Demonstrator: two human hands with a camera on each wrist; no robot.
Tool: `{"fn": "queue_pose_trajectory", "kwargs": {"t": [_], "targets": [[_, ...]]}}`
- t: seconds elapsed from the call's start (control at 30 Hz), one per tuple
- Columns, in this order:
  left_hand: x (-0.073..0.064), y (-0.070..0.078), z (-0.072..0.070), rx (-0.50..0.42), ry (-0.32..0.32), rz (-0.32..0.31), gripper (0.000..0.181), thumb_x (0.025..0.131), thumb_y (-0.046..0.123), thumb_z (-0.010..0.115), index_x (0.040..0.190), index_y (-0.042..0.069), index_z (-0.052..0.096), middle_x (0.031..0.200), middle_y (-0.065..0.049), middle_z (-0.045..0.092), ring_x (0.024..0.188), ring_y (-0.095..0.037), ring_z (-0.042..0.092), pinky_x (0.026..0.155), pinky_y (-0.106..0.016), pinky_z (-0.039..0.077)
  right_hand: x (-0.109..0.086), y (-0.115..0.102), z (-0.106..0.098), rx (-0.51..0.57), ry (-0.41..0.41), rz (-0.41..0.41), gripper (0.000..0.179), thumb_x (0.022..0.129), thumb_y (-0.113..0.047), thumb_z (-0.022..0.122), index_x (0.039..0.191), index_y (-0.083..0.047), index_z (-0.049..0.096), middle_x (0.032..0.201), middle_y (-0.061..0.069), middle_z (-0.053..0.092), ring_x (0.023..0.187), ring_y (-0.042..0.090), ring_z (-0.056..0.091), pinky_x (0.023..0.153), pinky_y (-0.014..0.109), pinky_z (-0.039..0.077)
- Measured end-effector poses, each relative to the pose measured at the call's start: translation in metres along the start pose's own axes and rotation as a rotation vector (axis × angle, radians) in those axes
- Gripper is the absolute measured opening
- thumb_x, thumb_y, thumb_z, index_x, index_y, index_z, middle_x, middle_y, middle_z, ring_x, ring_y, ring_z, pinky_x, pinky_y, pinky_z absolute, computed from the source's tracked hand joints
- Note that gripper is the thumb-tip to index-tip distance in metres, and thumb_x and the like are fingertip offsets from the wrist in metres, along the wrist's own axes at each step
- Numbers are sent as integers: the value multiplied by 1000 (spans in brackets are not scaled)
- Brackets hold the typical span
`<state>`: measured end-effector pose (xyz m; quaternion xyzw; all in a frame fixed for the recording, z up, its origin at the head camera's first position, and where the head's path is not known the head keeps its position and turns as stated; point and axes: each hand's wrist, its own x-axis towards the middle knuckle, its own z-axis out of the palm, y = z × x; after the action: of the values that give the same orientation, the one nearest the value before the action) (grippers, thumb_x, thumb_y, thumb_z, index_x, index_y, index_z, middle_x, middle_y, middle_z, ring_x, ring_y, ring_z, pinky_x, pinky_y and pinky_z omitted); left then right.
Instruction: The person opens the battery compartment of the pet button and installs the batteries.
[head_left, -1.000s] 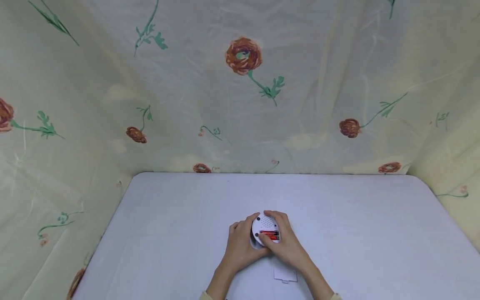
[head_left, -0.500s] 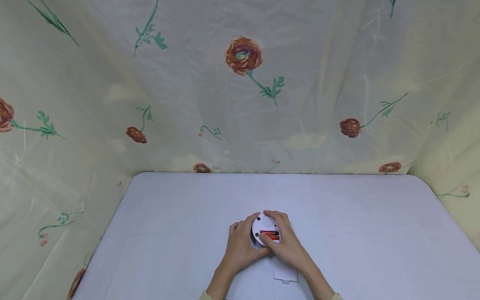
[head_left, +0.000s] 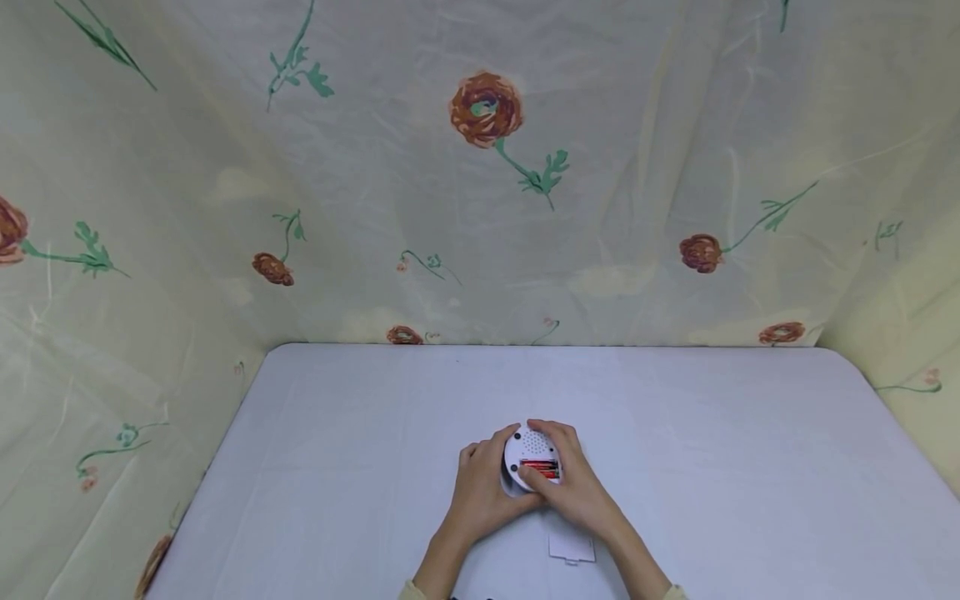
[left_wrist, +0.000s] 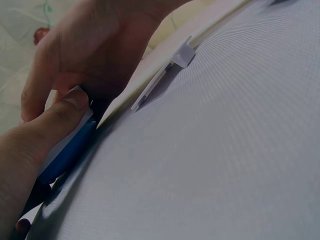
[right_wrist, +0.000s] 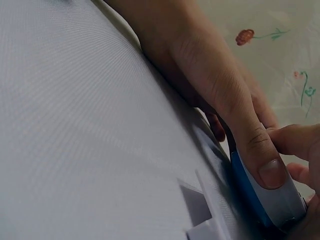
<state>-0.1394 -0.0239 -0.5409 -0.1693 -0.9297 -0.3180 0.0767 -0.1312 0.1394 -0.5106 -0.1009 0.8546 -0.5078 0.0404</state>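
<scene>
A round white device (head_left: 532, 442) lies with its perforated, dark-footed face up in the head view. Its open battery compartment shows red batteries (head_left: 546, 469); how many cannot be told. My left hand (head_left: 483, 487) grips the device from the left, thumb along the near edge. From the right my right hand (head_left: 577, 487) holds it, fingers over the far edge and thumb at the left end of the batteries. Both wrist views show the device's blue side (left_wrist: 75, 152). A flat white battery cover (head_left: 572, 547) with a small tab lies on the table nearer the person, partly behind the right wrist.
The hands work over a white-covered table (head_left: 360, 442) with rounded far corners. Flower-printed cloth (head_left: 600, 275) hangs behind it and along both sides.
</scene>
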Motion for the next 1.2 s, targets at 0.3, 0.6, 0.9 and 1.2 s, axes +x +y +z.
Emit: {"fn": "queue_pose_trajectory", "kwargs": {"t": [0.3,0.6,0.9,1.2], "targets": [[1,0,0,-11,24,18,96,64,66,73,139,14,42,132,1,57,117,-12,56,98,-40,34,1,0,0,19,-13,14,63,85,-33,69,140,-27,39,143,5,34,133,30,35,107,57,26],[1,0,1,-8,11,13,97,64,67,72,140,15,41,133,1,56,117,-13,55,98,-41,34,1,0,-1,28,-14,15,63,85,-32,69,140,-26,38,142,6,33,133,29,35,107,56,26],[0,-1,1,-13,23,21,96,64,66,73,139,13,42,132,0,57,115,-13,56,97,-42,34,2,2,0,46,-21,10,63,84,-31,70,139,-26,39,142,5,34,134,29,33,108,56,24],[-1,-1,1,-12,32,28,96,64,67,73,139,14,42,132,0,57,114,-13,56,97,-41,34,3,0,-1,40,-32,15,65,84,-27,70,140,-23,39,142,6,33,133,30,34,108,55,24]]}}
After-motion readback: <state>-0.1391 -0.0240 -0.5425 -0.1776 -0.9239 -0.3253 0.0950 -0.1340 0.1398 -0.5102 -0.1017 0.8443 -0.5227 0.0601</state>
